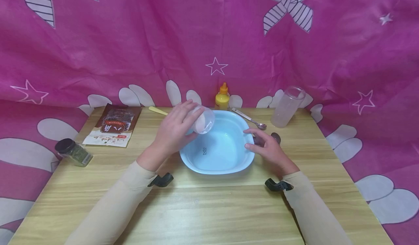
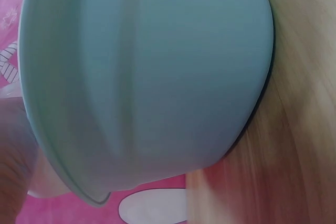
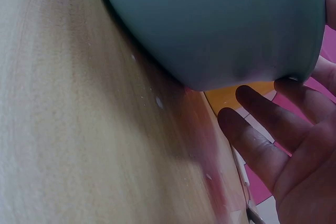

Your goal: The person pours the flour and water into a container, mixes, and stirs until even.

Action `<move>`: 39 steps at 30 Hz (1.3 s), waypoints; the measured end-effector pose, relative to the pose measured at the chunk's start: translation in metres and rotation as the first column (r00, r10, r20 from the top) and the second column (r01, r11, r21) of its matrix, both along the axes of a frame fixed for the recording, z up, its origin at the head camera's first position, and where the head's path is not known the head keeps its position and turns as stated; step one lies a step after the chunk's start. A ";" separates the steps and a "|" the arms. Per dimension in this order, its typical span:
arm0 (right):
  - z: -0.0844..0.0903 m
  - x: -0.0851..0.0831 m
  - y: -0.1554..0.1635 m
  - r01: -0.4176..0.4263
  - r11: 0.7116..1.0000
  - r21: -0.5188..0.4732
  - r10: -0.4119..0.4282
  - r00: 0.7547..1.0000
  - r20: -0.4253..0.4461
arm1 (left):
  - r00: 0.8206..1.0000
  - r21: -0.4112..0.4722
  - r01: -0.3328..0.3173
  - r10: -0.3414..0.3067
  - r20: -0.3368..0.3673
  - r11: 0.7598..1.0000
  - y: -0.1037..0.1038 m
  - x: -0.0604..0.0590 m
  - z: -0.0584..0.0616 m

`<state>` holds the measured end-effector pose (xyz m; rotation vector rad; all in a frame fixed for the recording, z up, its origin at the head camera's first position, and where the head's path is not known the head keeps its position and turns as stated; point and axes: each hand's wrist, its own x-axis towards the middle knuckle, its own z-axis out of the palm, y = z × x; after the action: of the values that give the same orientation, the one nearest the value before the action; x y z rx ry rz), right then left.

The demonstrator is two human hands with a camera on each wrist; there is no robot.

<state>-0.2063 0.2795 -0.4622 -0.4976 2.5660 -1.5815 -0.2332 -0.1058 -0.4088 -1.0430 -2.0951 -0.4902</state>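
The person's left hand [image 1: 175, 128] has its fingers wrapped around a small clear cup [image 1: 203, 120], tipped well over on its side with its mouth facing down into the light blue basin [image 1: 196, 162]. The cup hangs over the basin's far left rim, near the middle of the counter [image 1: 209, 208]. The right hand [image 1: 266, 148] lies with its fingers loosely spread against the basin's right rim, gripping nothing; a small dark thing sits half hidden under its fingertips, and I cannot tell what it is.

From where I stand, the main risk is the cup's position so close to the rim: whatever leaves it could catch the edge and run onto the wood rather than into the basin. The basin looks light and is held only by flat fingers on one side, so a nudge from the left wrist could slide it toward the right edge of the counter. The tall clear tumbler [image 1: 288, 106] near the far right corner looks easy to knock over if the right arm swings back.

Counting: one basin, one small cup, one tall tumbler, one metal spoon [image 1: 250, 119] just beyond the basin, one yellow squeeze bottle [image 1: 222, 96] at the far edge, one yellow-handled utensil [image 1: 158, 110] partly hidden behind the left hand, one brown packet [image 1: 112, 125] toward the far left corner, and one dark-lidded jar [image 1: 73, 152] lying near the left edge.
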 end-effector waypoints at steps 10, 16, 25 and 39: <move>0.001 0.001 -0.001 0.008 1.000 0.006 -0.008 1.000 0.004 | 1.000 -0.088 -0.008 0.007 -0.012 0.996 0.001 -0.001 0.001; 0.001 0.000 -0.001 0.007 1.000 0.000 -0.007 1.000 0.005 | 0.999 -0.129 -0.006 0.002 -0.032 0.992 0.002 0.000 0.003; -0.001 -0.001 0.001 -0.004 1.000 -0.006 0.004 1.000 -0.001 | 0.998 -0.169 -0.025 0.014 -0.067 0.985 0.003 0.000 0.004; -0.001 0.000 0.000 0.011 1.000 0.010 -0.011 1.000 0.002 | 0.994 -0.204 -0.027 0.005 -0.108 0.979 0.004 -0.004 0.003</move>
<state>-0.2062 0.2793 -0.4628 -0.4821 2.5782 -1.5707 -0.2369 -0.1023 -0.4055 -1.1417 -2.0890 -0.2074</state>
